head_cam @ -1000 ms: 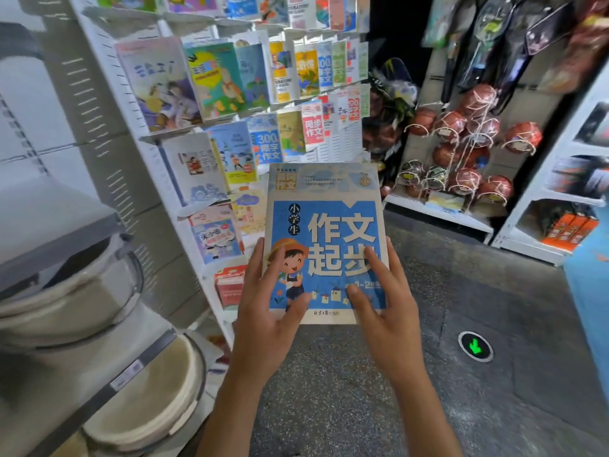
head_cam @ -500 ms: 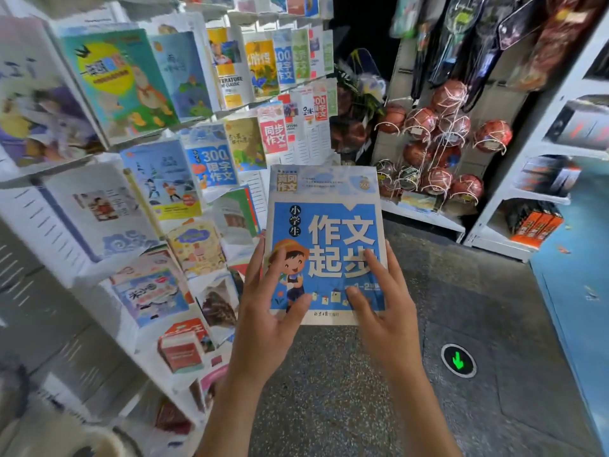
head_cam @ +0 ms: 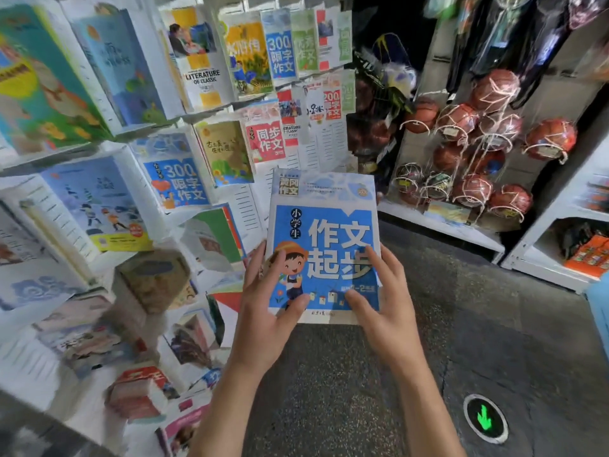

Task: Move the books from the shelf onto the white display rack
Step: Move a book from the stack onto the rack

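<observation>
**Blue book in both hands, facing a crowded rack**

Head view: blue book [head_cam: 324, 245] held cover-up above the grey floor [head_cam: 329, 390], just right of the white display rack [head_cam: 244, 199]. Left hand [head_cam: 267, 311] gripping the lower left corner, thumb curled over the cover, fingers along the edge. Right hand [head_cam: 382, 308] gripping the lower right corner likewise. Hands apart, book spanning between them.

Likely trouble: rack tiers already packed with overlapping titles, a 300 title [head_cam: 178, 183] and a red title [head_cam: 265, 140] among them; pushing the book into a tight slot could knock neighbours off their ledges. Lower tiers blurred, so free space hard to judge. Grip only at the bottom edge; possible tipping forward of the top.

Opposite shelving: netted basketballs [head_cam: 487, 133] hung in clusters, orange packets [head_cam: 586, 255] in a low compartment.
</observation>
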A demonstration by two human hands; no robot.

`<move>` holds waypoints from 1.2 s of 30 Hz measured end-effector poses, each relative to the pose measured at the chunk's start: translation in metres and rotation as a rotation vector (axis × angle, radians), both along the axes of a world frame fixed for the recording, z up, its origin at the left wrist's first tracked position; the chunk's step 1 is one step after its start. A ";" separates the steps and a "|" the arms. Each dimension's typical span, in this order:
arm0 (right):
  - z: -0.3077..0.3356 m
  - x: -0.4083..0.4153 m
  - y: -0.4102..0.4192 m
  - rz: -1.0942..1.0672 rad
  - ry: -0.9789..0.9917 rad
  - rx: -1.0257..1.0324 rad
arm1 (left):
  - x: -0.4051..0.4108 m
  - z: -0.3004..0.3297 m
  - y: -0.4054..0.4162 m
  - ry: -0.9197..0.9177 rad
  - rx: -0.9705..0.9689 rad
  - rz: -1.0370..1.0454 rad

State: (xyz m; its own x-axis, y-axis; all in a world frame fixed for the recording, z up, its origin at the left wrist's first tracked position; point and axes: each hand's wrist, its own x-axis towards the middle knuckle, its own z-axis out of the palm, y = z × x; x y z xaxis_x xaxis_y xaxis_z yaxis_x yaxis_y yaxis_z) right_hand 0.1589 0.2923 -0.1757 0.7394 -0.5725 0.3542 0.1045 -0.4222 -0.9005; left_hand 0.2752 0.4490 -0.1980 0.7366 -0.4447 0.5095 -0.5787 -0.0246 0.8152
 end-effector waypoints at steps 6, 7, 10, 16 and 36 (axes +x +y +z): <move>0.004 0.061 -0.105 0.080 0.067 -0.013 | 0.033 -0.002 -0.087 0.063 -0.001 0.092; 0.003 0.070 -0.118 0.104 0.073 -0.002 | 0.039 -0.004 -0.097 0.064 0.005 0.109; -0.004 0.094 -0.148 0.203 0.098 0.055 | 0.056 -0.012 -0.121 0.070 0.026 0.149; -0.012 0.146 -0.193 0.306 0.088 0.051 | 0.088 -0.027 -0.161 0.032 0.031 0.172; -0.085 0.371 -0.282 0.404 0.097 -0.102 | 0.285 -0.095 -0.257 0.197 0.125 0.440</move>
State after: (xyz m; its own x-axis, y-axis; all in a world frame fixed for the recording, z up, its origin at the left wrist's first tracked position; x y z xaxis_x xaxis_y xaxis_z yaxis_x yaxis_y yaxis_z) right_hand 0.5294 0.0100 -0.2608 0.9296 -0.1958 0.3123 0.1968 -0.4525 -0.8697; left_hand 0.5601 0.1917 -0.2927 0.9452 -0.1190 0.3040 -0.3265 -0.3363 0.8834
